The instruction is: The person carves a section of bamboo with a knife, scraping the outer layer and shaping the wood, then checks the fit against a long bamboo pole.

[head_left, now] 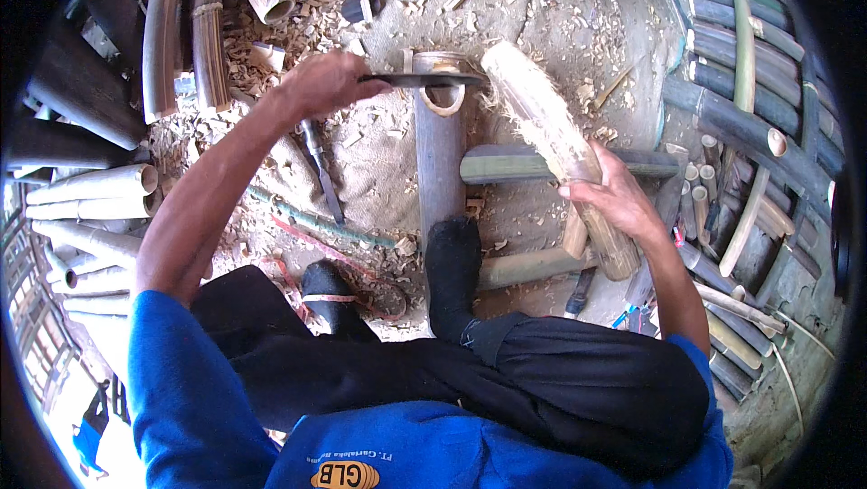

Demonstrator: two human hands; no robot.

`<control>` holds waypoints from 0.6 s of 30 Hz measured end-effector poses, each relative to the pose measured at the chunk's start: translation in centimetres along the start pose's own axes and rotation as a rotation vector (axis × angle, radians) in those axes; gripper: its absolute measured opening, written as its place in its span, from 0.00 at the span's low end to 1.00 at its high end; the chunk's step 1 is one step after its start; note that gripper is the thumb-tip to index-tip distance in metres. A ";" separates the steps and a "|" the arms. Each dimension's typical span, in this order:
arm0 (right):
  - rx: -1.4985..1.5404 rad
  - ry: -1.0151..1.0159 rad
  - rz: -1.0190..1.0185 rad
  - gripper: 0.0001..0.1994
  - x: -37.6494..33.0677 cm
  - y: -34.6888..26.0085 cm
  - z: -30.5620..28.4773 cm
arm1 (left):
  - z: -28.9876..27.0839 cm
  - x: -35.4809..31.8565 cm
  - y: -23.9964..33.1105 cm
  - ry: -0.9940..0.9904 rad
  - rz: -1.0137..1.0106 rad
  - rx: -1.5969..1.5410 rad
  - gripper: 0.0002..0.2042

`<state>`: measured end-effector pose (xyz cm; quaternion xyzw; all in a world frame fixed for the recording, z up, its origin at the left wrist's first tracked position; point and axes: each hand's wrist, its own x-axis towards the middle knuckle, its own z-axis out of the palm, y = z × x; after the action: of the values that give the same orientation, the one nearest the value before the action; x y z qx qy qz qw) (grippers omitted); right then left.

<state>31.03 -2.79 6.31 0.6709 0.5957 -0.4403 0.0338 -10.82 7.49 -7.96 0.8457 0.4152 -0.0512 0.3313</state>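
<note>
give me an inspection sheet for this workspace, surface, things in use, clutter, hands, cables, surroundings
surface: brownish ground sheet, wrinkled, strewn with pale shavings
things in use: dark blade across the notched end of a bamboo pole, contact unclear; pale, rough-shaved wooden piece, its far end beside the notch
clutter: chisel-like tool lying loose on the sheet, left of the pole
left hand: closed on the blade tool's near end
right hand: gripping the wooden piece around its lower part
cables: nothing seen
surroundings: bamboo lengths at left, stacked bamboo poles at right; dark-covered foot at the pole's near end
</note>
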 end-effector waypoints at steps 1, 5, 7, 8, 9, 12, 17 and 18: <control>0.069 -0.024 0.020 0.43 0.0 -0.4 -0.4 | 0.2 -0.7 0.5 0.075 0.048 0.113 0.26; 0.398 0.096 -0.003 0.43 -0.4 -1.6 0.2 | 1.8 -4.2 2.6 0.037 0.368 0.191 0.23; 0.499 0.068 -0.005 0.41 -0.1 -3.1 0.1 | 2.0 -4.6 2.1 0.107 0.289 0.117 0.26; 0.527 0.068 -0.003 0.41 0.0 -3.9 0.2 | 1.5 -4.6 1.6 0.127 0.189 0.043 0.25; 0.554 0.068 0.000 0.40 0.1 -4.4 0.3 | 0.9 -4.5 1.0 0.147 0.090 -0.030 0.25; 0.471 0.062 -0.099 0.41 0.7 -5.1 0.7 | -1.0 -3.5 -1.9 0.251 0.030 -0.042 0.26; 0.179 0.173 -0.289 0.43 1.5 -7.9 1.9 | -1.2 -2.6 -3.5 0.220 0.024 0.045 0.25; 0.147 0.215 -0.321 0.42 1.8 -8.0 2.9 | -1.1 -2.7 -3.6 0.183 -0.020 0.033 0.25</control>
<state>22.59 -0.76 7.27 0.6111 0.6615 -0.4082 -0.1494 -15.47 7.92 -8.00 0.8479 0.4515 0.0163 0.2775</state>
